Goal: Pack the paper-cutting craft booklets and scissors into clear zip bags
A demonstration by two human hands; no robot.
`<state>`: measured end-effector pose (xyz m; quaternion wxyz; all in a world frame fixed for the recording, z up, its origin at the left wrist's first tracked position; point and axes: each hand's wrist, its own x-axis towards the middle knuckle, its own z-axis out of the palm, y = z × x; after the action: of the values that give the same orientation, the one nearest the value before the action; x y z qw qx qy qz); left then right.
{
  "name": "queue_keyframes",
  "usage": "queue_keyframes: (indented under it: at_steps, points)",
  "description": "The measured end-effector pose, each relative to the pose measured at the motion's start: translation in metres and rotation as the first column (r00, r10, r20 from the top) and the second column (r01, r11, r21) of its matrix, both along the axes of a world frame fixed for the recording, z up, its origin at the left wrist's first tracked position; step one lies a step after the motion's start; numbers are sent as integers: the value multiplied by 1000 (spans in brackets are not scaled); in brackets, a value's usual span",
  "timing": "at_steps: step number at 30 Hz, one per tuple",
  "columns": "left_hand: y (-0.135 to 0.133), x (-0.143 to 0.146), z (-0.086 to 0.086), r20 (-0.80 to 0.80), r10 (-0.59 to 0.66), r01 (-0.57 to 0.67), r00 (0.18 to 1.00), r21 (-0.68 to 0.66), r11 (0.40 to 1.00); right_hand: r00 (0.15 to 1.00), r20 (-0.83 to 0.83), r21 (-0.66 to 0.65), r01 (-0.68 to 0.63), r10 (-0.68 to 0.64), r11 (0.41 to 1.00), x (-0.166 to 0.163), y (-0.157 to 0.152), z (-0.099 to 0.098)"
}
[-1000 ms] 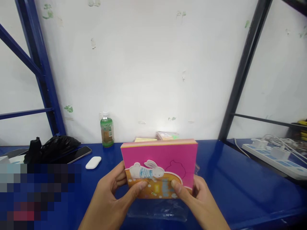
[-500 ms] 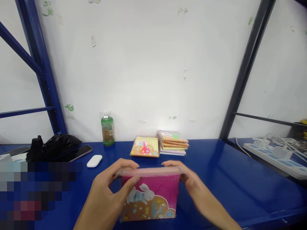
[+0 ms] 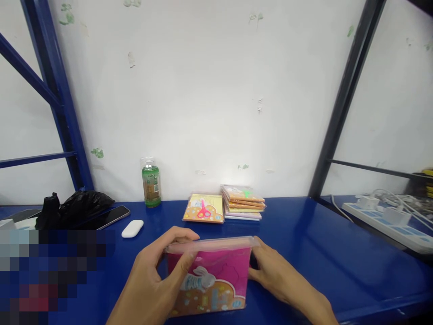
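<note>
A pink packet of craft paper (image 3: 233, 266) in a clear plastic sleeve stands upright in front of me. A white rabbit and an orange-brown patterned area are printed on its face. My left hand (image 3: 158, 266) grips its left side, thumb on the front and fingers over the top and behind. Along the top edge, the sleeve's clear flap (image 3: 219, 244) is folded over. My right hand (image 3: 274, 271) is at the packet's right edge, with its thumb low beside that edge. Its other fingers are mostly hidden behind the packet, so their grip cannot be made out.
Further back on the blue table (image 3: 297, 234) lie a packet with pink scissors (image 3: 203, 210) and a stack of similar packets (image 3: 243, 205). A green-labelled bottle (image 3: 151, 185), a white case (image 3: 132, 229), a phone (image 3: 110, 216) and a black bag (image 3: 84, 203) are left; a power strip (image 3: 389, 223) is right.
My right hand has moved from the top flap down behind the right edge. The packet has shifted slightly left and tilted a little; my left hand keeps its hold.
</note>
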<state>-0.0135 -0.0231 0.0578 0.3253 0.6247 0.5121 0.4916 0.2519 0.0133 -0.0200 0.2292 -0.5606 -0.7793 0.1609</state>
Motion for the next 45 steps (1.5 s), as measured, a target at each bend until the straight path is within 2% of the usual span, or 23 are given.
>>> queue_keyframes:
  at_steps: [8, 14, 16, 18, 22, 24, 28, 30, 32, 34, 37, 39, 42, 45]
  points:
    - [-3, 1, 2, 38, -46, 47, 998, -36, 998, 999, 35, 4, 20, -21, 1000, 6, -4, -3]
    - [-2, 2, -1, -9, -85, 85, 996, 2, 996, 998, -46, 64, 44, -41, 997, 1, 3, 2]
    - [-2, 2, -2, -5, -82, 82, 997, 4, 997, 991, -118, 80, 76, -67, 994, 1, 8, 5]
    - [-2, 2, -4, -7, -85, 85, 996, 10, 996, 959, -261, 93, 136, -107, 986, 3, 10, 10]
    - [-4, 2, -5, -20, -96, 96, 995, 11, 995, 802, -592, 204, 244, -78, 948, 11, 4, 24]
    - [-5, 2, -5, -29, -100, 100, 995, 5, 995, 721, -691, 311, 364, -54, 878, 9, -6, 33]
    - [-6, 2, -7, -61, -130, 130, 990, -6, 992, 605, -796, 472, 648, -28, 597, -9, -32, 48]
    - [-6, 2, -10, -80, -123, 122, 989, -17, 992, 595, -804, 511, 684, 7, 521, -21, -45, 51]
    - [-4, 1, -15, -108, -116, 113, 987, -26, 993, 659, -750, 584, 613, 64, 533, -30, -55, 50]
    - [-2, 0, -21, -136, -113, 110, 984, -29, 994, 775, -615, 690, 438, 148, 576, -34, -61, 45]
    - [-1, -2, -27, -173, -132, 128, 976, -35, 991, 877, -418, 798, 230, 236, 558, -35, -63, 35]
    - [-2, -2, -28, -186, -148, 145, 971, -30, 989, 899, -368, 811, 186, 238, 554, -35, -61, 31]
    - [-4, -1, -27, -190, -132, 134, 973, -1, 991, 914, -319, 798, 116, 252, 591, -37, -59, 28]
    - [-5, 0, -25, -190, -112, 124, 975, 55, 991, 904, -345, 770, 117, 254, 627, -40, -58, 31]
